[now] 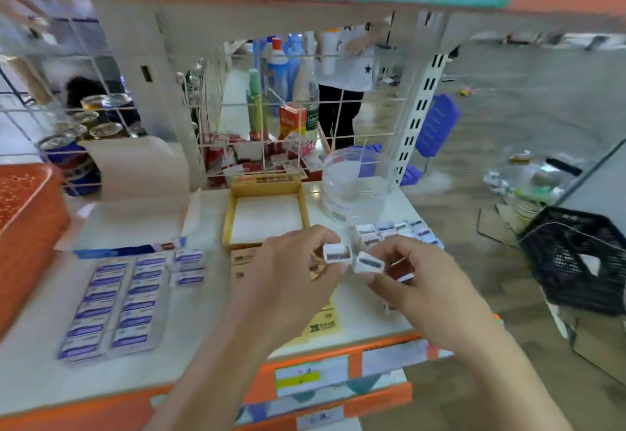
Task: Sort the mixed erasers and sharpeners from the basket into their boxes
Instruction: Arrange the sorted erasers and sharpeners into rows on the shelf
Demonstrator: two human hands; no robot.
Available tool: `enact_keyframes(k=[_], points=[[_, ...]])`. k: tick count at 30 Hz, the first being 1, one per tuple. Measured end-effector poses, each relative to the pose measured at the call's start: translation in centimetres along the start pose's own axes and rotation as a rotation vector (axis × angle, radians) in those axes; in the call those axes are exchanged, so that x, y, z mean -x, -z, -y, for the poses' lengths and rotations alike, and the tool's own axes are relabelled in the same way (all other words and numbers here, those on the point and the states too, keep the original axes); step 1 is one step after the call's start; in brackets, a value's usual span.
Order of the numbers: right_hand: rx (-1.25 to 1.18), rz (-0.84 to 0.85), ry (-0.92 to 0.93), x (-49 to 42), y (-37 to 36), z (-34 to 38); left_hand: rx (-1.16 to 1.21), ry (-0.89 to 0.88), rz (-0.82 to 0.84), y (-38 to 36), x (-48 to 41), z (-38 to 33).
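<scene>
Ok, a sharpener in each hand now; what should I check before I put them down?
1. Left hand pinches a white sharpener: ok.
2. Right hand pinches a second sharpener: ok.
3. Yellow cardboard box open, nothing showing inside: ok.
4. Clear plastic tub upright, right of the box: ok.
5. Which container takes sharpeners: cannot tell, labels blurred.
6. Boxed erasers lie apart at the left: ok.
</scene>
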State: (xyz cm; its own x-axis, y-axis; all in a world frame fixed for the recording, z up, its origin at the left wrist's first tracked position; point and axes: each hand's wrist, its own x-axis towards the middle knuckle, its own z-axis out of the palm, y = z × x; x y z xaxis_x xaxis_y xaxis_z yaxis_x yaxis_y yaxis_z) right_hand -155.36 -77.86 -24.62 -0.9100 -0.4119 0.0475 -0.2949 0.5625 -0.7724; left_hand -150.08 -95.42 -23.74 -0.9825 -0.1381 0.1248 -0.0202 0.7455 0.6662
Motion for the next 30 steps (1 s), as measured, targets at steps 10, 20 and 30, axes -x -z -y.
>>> enact_keyframes(k=[10,20,30], points=[[0.227,-0.024,0.010,-1.3,3.5,-2.4,-0.085,0.132,0.015,-2.3,-0.5,-2.4],[0.451,0.093,-0.008,-3.7,3.2,-4.2,-0.187,0.119,0.094,-5.7,-2.7,-3.2],[0.427,0.093,0.001,-4.3,3.4,-5.2,-0.137,0.149,0.072,-7.9,-3.7,-2.7]])
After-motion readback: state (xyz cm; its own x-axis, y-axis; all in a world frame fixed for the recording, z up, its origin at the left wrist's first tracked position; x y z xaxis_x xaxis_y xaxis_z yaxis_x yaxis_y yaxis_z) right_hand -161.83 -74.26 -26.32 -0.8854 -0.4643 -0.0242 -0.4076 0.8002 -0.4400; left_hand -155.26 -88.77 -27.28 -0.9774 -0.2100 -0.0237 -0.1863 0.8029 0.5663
